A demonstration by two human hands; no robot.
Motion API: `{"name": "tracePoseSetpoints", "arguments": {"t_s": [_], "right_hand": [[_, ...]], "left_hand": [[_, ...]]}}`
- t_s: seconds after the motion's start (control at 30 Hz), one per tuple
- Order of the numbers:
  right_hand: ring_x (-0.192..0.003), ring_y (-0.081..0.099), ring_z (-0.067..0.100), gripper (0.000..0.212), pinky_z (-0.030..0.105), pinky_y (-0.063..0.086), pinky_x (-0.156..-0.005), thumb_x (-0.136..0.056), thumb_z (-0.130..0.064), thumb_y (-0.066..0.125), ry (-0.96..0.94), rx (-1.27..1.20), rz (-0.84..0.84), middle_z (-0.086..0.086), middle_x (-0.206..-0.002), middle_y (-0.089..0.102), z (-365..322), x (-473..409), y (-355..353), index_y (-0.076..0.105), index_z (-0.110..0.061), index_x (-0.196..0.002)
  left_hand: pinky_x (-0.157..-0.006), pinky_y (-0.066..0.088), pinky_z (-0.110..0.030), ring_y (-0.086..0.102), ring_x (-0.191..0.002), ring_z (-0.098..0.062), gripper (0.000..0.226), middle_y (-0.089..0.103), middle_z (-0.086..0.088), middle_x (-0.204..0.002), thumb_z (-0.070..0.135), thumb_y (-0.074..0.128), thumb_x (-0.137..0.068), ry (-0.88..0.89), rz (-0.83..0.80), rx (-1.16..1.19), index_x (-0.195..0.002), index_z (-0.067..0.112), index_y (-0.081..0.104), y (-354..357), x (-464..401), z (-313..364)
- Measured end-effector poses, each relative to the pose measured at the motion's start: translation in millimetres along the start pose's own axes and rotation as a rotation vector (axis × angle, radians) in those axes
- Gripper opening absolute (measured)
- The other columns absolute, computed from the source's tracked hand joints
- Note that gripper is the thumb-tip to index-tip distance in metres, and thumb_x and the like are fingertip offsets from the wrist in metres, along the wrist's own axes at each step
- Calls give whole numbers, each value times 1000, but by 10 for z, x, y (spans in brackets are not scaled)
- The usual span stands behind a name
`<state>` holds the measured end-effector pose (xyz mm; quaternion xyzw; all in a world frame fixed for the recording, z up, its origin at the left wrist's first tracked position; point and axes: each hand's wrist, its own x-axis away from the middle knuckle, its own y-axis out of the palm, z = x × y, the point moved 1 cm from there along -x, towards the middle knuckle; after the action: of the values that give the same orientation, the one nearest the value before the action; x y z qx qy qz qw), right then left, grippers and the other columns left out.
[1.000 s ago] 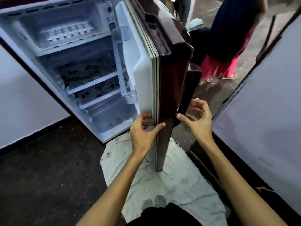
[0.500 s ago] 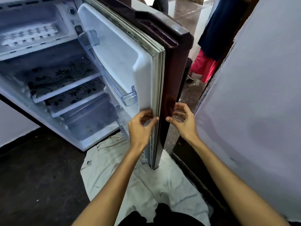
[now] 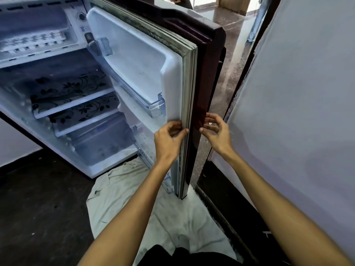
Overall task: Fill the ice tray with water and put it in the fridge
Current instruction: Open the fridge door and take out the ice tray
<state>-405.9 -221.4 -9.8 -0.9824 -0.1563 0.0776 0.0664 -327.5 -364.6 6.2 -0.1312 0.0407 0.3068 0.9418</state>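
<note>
The white ice tray lies in the freezer compartment at the top left of the open fridge. The dark maroon fridge door stands edge-on towards me. My left hand holds the door's free edge on the white inner side, thumb on the grey gasket. My right hand touches the maroon outer face with its fingertips, fingers bent and apart. Neither hand holds the tray.
Two shelves with black floral mats and a crisper drawer fill the fridge body. A clear door rack juts inward. A pale cloth lies on the dark floor. A white wall stands close on the right.
The door has swung so more of its white inner side shows. My right hand came in from free air onto the door's outer face. The person in the doorway is out of sight.
</note>
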Motion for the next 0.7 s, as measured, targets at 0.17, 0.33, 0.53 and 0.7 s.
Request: {"name": "tracePoseSetpoints", "arguments": {"t_s": [0.17, 0.33, 0.53, 0.7], "right_hand": [[-101, 59, 12, 45, 15, 52, -77, -84, -2, 67, 3, 26, 19, -3, -111, 58, 48, -97, -97, 54, -17, -124], [-101, 60, 16, 44, 23, 53, -82, -84, -2, 66, 4, 28, 46, -4, -111, 58, 66, -149, -134, 54, -24, -120], [-99, 60, 15, 43, 22, 53, -81, -84, -2, 66, 44, 19, 192, 2, -117, 56, 193, -8, -89, 53, -21, -120], [-95, 59, 16, 37, 14, 51, -73, -84, -3, 66, 183, -17, 224, -4, -106, 55, 492, 256, 48, 52, -20, -114]], "left_hand": [[-78, 56, -21, 67, -76, -4, 29, 71, -1, -88, 12, 78, -75, 4, 9, -21, -102, 5, 70, 146, -39, 36], [-85, 55, -26, 67, -89, -10, 32, 71, -6, -100, 10, 72, -81, 40, -23, -65, -112, 5, 67, 211, -43, 32], [-86, 52, -19, 63, -103, -9, 36, 67, -3, -117, 14, 66, -87, 44, -81, -73, -123, 10, 61, 181, 132, -118], [-76, 48, -12, 64, -99, -11, 35, 66, 0, -117, 16, 65, -88, -43, -39, -104, -122, 13, 62, -71, 298, -419]]}}
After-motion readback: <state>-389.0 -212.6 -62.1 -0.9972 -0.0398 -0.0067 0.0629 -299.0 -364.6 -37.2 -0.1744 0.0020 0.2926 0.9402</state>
